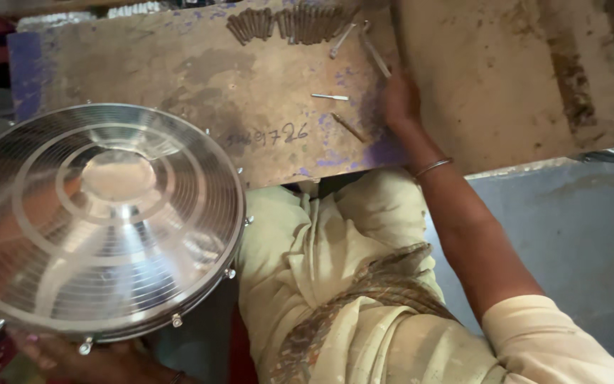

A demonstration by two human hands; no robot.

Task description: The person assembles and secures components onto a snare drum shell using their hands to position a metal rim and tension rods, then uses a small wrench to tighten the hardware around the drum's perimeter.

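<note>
left hand (pixel 72 359) is mostly hidden under the fan guard (pixel 101 220) and cut off at the bottom edge, and the screw pile (pixel 286 23) runs off the top

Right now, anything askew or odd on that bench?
A few loose metal screws lie scattered at odd angles on the worn wooden board, apart from the tidy screw row at its far edge. The right hand rests beside them; the round wire fan guard looks intact.

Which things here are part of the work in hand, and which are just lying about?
In hand:
fan guard, held underneath by left hand
loose screws, beside right hand
screw pile

Lying about:
wooden board
grey floor
</note>
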